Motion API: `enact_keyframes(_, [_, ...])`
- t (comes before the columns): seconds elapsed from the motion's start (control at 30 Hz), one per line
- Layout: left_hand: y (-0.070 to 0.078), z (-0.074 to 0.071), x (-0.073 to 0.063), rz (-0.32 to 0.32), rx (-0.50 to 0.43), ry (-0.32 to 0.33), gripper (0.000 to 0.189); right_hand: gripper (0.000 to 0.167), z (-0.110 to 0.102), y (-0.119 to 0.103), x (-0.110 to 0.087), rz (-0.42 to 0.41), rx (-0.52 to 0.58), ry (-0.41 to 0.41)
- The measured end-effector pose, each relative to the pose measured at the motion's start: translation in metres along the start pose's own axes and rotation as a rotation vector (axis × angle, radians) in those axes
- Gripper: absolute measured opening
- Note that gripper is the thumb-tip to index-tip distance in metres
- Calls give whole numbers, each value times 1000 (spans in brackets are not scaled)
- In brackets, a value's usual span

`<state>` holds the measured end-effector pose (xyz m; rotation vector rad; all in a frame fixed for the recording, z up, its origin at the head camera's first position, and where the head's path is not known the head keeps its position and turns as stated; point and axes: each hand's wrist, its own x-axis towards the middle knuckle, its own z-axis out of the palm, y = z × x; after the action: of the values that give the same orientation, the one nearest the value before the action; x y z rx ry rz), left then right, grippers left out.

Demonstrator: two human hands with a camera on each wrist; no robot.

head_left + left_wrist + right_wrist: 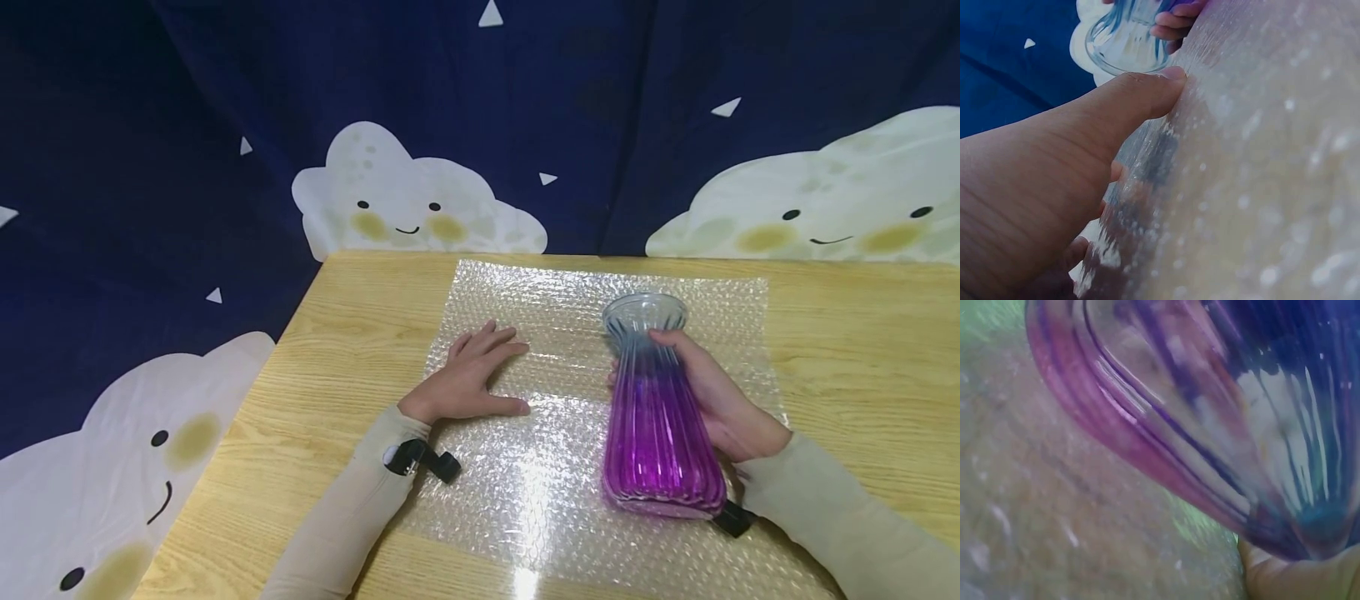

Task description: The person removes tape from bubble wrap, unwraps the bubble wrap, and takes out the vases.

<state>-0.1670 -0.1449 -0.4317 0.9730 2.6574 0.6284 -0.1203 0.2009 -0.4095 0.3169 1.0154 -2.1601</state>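
A ribbed glass vase [660, 425], purple at its base and fading through blue to a clear flared rim, is held over a sheet of bubble wrap [555, 467]. My right hand [723, 400] grips it round the neck, thumb on the near side and most other fingers hidden behind the glass. The rim points away from me. My left hand [472, 375] rests on the left part of the bubble wrap with fingers spread and thumb out. In the right wrist view the vase [1147, 425] fills much of the picture.
The bubble wrap lies flat on a wooden table [315, 350]. Behind the table and to its left hangs a dark blue cloth [585, 100] with smiling white clouds and white triangles. Black straps with small cameras sit on both wrists.
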Motion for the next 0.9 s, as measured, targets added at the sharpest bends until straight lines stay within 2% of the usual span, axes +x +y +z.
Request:
enact_keyframes(0.23, [0, 0, 0, -2, 2, 1, 92, 89, 3, -2, -1, -29, -40, 4])
enact_keyframes(0.53, [-1, 0, 1, -1, 2, 3, 92, 89, 6, 0, -5, -73, -154, -5])
enact_keyframes(0.9, [0, -1, 0, 4, -2, -3, 91, 73, 10, 3, -11, -121, -135, -8])
